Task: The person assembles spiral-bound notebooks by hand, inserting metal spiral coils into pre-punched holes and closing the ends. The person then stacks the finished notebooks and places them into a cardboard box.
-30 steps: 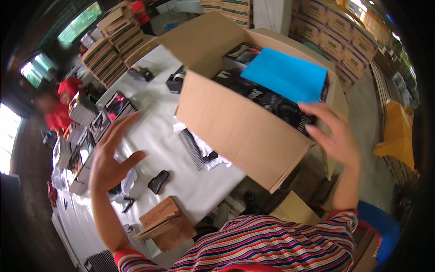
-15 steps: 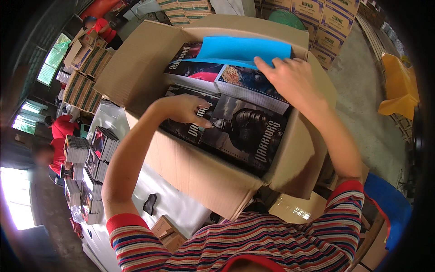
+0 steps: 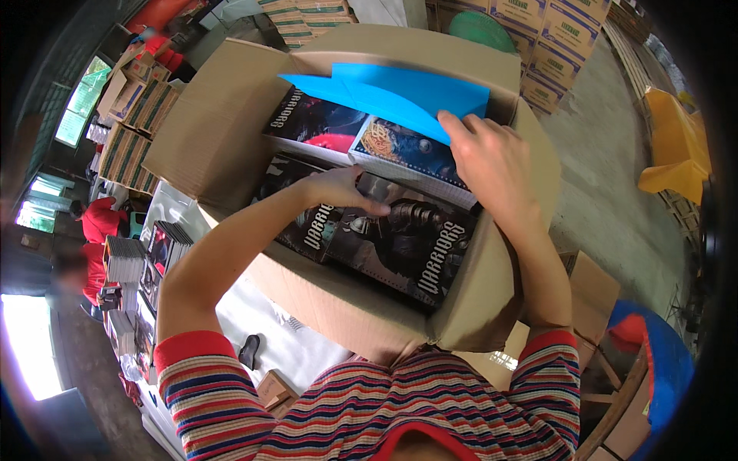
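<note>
An open cardboard box stands in front of me, packed with stacks of books with dark illustrated covers. My right hand pinches the near edge of a bright blue sheet along the box's far side. The sheet is bent, with one flap raised over the far books. My left hand lies over the nearer books, its thumb stretched across a cover and apart from the fingers. Its fingertips reach toward the gap between the near and far stacks and are partly hidden.
Piles of books stand on a pale table at the left. Stacked cartons rise beyond the box at the right. People in red shirts are at the far left. A yellow sheet hangs at the right.
The blue sheet's left end has lifted and spread leftward, with my right hand drawing its edge nearer. My left hand has shifted right, toward the gap between the stacks.
</note>
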`<state>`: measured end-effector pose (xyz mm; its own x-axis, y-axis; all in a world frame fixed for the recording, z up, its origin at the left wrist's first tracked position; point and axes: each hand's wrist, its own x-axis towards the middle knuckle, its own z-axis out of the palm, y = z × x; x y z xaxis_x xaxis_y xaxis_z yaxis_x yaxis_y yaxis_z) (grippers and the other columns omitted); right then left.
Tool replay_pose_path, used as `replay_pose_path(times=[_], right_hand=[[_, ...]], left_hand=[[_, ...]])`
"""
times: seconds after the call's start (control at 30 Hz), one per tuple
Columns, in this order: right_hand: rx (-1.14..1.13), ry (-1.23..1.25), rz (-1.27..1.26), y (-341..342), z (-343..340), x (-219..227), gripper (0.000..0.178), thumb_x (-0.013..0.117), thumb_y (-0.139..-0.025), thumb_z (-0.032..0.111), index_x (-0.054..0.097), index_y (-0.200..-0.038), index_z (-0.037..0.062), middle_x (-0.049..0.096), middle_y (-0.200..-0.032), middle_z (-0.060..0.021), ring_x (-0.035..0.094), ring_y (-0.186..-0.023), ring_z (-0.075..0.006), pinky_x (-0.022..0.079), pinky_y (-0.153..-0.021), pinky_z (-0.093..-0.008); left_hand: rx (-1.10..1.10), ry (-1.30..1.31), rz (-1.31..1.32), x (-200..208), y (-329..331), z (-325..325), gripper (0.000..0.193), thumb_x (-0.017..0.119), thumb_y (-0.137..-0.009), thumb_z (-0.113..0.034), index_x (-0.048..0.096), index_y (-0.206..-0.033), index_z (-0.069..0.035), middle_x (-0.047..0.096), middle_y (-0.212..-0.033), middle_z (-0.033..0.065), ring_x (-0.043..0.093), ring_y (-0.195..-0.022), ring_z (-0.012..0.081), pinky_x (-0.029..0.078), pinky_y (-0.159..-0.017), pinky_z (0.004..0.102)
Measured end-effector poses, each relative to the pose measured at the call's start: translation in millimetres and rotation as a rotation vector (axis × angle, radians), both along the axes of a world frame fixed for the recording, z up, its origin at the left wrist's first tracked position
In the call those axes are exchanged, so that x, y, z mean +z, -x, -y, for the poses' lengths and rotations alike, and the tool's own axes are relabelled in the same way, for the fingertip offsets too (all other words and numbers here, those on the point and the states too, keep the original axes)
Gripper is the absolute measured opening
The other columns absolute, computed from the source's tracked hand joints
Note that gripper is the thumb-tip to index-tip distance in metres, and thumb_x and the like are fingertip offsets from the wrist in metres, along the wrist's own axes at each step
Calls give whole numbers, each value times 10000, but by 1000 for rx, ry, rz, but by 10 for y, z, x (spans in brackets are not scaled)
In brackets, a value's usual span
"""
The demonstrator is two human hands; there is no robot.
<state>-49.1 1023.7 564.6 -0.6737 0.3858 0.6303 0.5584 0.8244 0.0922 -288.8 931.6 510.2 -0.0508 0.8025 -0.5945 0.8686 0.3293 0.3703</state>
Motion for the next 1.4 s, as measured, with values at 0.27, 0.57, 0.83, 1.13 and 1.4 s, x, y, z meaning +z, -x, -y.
replay_pose_path(times=[0.27,0.57,0.83,1.13,1.4], right_hand=[[-44,61,17,-2,8,19,203,606,-685,68,597,-886,85,595,-682,-35,622,-644,-155,500,-547,-288],[-6,152,-14,66,-76,-33,214,592,-693,48,604,-901,97,576,-694,-42,613,-668,-185,506,-578,-307],[13,320,44,52,-60,-50,600,600,-704,-16,540,-1222,279,506,-727,-77,547,-683,-244,453,-592,-364],[156,140,282,87,-89,-78,591,606,-695,39,518,-1239,252,522,-746,-50,580,-741,-222,478,-585,-346],[160,251,107,64,-74,-191,567,635,-670,70,529,-1201,239,573,-820,-55,599,-804,-224,477,-597,-352]], left_hand=[[34,51,-151,8,-77,-91,1190,677,-454,-748,335,-1373,-74,371,-1390,170,286,-1309,346,141,-1010,617],[104,46,61,63,-13,19,1178,802,-437,-518,288,-1323,63,429,-1303,259,393,-1233,364,144,-1038,529],[-121,-107,-275,359,-188,158,970,665,-628,-626,365,-1290,15,493,-1235,230,438,-1189,350,239,-993,493],[-146,214,351,777,-523,645,436,694,-742,-419,658,-931,-28,645,-891,144,615,-822,245,452,-689,315],[860,666,335,343,-776,646,655,410,-877,-579,518,-1193,-16,519,-1222,175,496,-1119,223,386,-953,353]])
